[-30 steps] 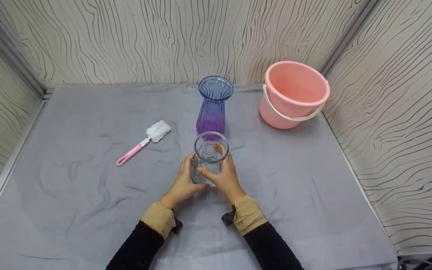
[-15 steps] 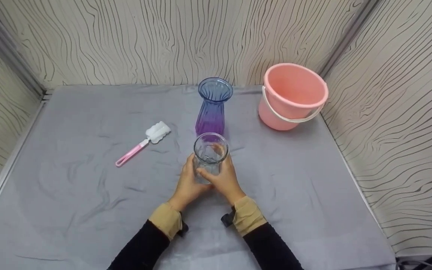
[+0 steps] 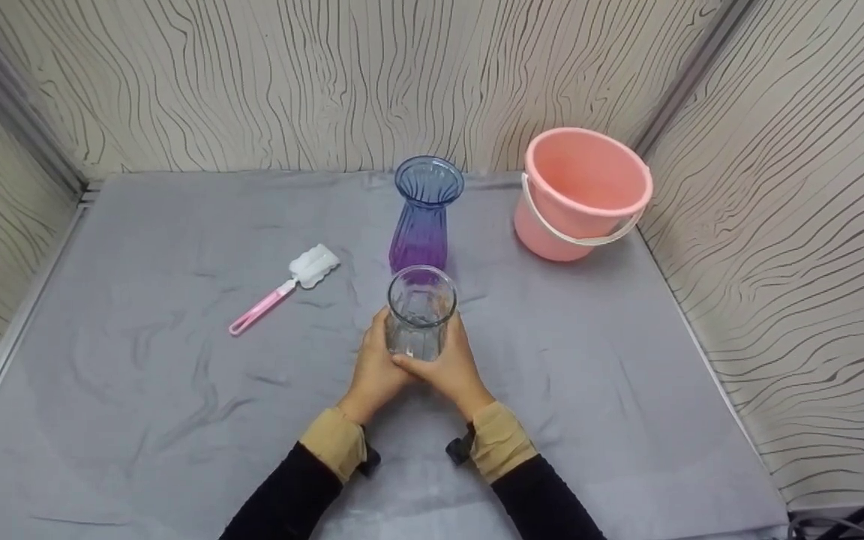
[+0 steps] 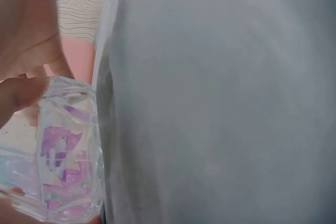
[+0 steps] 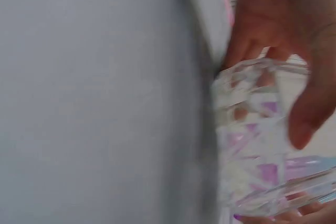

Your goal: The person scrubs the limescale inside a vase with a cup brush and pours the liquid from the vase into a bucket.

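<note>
A clear glass vase (image 3: 418,334) with a round rim stands upright between both hands. From the left side, my left hand (image 3: 376,375) grips its lower body. My right hand (image 3: 456,371) holds the opposite side, its thumb across the front near the base. Both wrist views show the faceted glass close up, the vase (image 4: 68,150) in the left and the vase (image 5: 252,145) in the right. Whether its base touches the cloth, I cannot tell. Just behind is a taller blue-to-purple glass vase (image 3: 421,232), its foot partly hidden by the clear one.
To the left lies a sponge brush (image 3: 262,307) with a pink handle and white head. A pink bucket (image 3: 552,232) with a white handle stands at the back right. Grey cloth (image 3: 139,420) covers the table, and patterned walls (image 3: 289,90) enclose its back and sides.
My left hand has shifted slightly inward, and my right thumb has slid lower on the clear vase. The head view has shifted a little; the other things stay in place.
</note>
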`<state>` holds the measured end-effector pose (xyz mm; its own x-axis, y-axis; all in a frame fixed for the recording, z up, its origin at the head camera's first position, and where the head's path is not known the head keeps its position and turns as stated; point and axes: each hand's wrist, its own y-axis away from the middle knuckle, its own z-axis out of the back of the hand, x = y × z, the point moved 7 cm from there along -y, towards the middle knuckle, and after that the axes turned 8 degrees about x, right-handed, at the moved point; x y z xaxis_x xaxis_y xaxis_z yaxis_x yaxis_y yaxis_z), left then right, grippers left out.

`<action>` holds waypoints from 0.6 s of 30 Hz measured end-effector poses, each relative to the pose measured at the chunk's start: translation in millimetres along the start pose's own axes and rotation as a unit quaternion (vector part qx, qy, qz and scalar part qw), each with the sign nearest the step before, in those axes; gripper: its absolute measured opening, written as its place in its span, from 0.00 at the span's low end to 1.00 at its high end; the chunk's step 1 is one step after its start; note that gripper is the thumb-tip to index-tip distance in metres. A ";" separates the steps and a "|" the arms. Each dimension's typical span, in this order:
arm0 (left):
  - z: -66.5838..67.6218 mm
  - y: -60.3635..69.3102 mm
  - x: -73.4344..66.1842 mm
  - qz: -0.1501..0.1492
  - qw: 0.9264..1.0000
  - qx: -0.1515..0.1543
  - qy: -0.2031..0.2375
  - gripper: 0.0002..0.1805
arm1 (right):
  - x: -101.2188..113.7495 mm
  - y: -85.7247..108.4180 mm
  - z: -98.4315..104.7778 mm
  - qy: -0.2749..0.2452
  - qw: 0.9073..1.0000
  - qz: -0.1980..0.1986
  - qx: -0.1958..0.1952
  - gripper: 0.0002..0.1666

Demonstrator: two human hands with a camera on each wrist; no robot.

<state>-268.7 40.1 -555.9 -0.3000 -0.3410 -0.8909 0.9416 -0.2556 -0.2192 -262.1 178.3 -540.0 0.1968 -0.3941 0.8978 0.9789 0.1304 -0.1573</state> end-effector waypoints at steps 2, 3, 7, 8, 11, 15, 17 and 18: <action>-0.4 0.0 -0.1 0.008 1.000 0.001 -0.006 0.56 | -3.6 3.5 -0.4 -0.002 1.000 -0.016 -0.002 0.76; -0.7 -0.2 -0.4 0.011 1.000 0.001 -0.009 0.56 | -5.0 4.9 -0.1 -0.006 1.000 -0.022 -0.005 0.75; -1.0 -2.3 -4.5 0.008 1.000 -0.003 -0.022 0.55 | -8.2 8.7 2.4 -0.022 0.999 -0.038 -0.018 0.72; -1.2 -2.8 -5.3 0.008 1.000 -0.005 -0.026 0.55 | -8.7 9.1 3.3 -0.024 0.999 -0.039 -0.021 0.72; -1.9 -3.7 -7.4 0.006 0.999 -0.012 -0.034 0.54 | -10.5 8.8 7.0 -0.032 0.998 -0.039 -0.035 0.67; -3.8 -2.9 -8.6 0.006 0.999 -0.015 -0.040 0.55 | -13.2 7.7 12.7 -0.037 0.997 -0.042 -0.055 0.58; -4.2 -1.7 -9.5 0.008 0.999 -0.016 -0.041 0.56 | -13.9 7.3 14.4 -0.036 0.997 -0.043 -0.061 0.55; -4.3 -1.2 -9.7 0.010 0.999 -0.017 -0.043 0.56 | -14.1 7.1 14.9 -0.035 0.996 -0.043 -0.063 0.54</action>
<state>-266.3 47.6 -548.7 -0.2909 -0.4227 -0.8583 0.9520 -0.2168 -0.2159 -258.7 198.3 -547.7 0.1121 -0.3333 0.9361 0.9920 -0.0171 -0.1249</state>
